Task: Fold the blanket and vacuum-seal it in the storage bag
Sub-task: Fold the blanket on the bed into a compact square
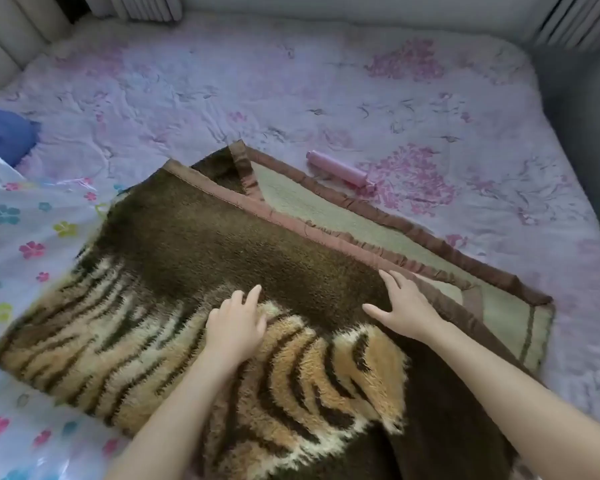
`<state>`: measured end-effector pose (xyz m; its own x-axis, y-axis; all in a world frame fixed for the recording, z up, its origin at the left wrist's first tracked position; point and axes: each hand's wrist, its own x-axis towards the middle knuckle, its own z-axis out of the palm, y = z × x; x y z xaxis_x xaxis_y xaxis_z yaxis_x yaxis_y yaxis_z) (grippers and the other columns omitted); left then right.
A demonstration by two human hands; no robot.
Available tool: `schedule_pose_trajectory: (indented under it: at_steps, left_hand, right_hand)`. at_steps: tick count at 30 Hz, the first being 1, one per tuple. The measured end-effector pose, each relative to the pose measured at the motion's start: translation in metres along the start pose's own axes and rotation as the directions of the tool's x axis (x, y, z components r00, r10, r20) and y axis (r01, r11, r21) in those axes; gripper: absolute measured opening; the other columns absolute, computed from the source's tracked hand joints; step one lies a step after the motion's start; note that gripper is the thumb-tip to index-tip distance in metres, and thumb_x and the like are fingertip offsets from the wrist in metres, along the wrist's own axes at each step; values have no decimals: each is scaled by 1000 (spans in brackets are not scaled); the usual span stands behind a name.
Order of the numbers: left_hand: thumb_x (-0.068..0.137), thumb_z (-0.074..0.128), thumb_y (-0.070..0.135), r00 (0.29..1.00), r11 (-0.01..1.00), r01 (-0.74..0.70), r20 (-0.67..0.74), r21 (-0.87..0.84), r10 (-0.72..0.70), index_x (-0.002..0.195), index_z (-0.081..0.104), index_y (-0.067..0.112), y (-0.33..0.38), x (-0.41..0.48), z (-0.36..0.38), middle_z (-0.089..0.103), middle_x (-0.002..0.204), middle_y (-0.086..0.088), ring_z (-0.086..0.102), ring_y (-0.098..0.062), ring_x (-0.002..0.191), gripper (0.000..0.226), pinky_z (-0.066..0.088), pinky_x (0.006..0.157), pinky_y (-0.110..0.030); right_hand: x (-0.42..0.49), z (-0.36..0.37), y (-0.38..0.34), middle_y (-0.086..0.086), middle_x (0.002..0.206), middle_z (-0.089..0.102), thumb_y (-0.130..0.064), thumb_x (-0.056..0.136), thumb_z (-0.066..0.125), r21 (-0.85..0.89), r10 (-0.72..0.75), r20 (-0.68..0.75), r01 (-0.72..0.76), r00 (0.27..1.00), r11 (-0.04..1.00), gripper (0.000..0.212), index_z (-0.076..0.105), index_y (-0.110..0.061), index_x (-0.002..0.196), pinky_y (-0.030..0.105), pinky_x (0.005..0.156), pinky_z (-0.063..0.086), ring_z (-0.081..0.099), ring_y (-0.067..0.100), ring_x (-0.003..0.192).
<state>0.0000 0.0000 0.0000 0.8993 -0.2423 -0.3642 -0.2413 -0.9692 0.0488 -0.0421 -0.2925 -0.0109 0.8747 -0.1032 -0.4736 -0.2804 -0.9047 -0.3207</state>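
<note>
A thick brown blanket [201, 237] with a tiger-stripe pattern and a brown satin border lies folded in layers on the bed. Its pale green underside shows along the right edge. My left hand [238, 323] rests flat on the striped part near the middle. My right hand [404, 306] presses with spread fingers on the top layer, close to its bordered edge. A clear plastic storage bag [25, 237] printed with coloured flowers lies to the left, partly under the blanket. A pink cylindrical pump [338, 168] lies on the bed beyond the blanket.
The bed [291, 81] has a lilac floral sheet. A blue cloth item [7, 133] sits at the far left edge. A padded headboard [14, 32] stands at the upper left and a radiator [575, 19] at the upper right.
</note>
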Motion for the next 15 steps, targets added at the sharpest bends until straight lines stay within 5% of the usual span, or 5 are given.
schedule_pose_trajectory:
  at_steps: [6,11,15]
  left_hand:
    - [96,39,53,991,999,-17,130,27,13,150,25,35,-29,58,53,44,138,-5,48,-25,122,58,46,91,-38]
    - [61,84,45,994,993,-109,-9,52,109,111,71,23,-42,74,87,62,92,-10,62,-30,76,56,51,50,-37]
    - [58,86,43,992,991,-124,-30,58,125,106,73,24,-45,79,88,61,87,-9,62,-29,71,53,50,46,-36]
  right_hand:
    - [98,17,0,7,159,14,-74,78,48,33,116,12,-117,993,993,100,12,-16,152,44,119,18,15,25,146]
    - [148,29,12,3,160,13,-83,62,56,40,171,98,-176,980,984,120,7,-20,152,54,116,12,13,24,146]
    - [163,26,17,11,137,49,-75,57,69,81,177,65,-182,982,980,107,38,-12,138,43,99,43,46,29,125]
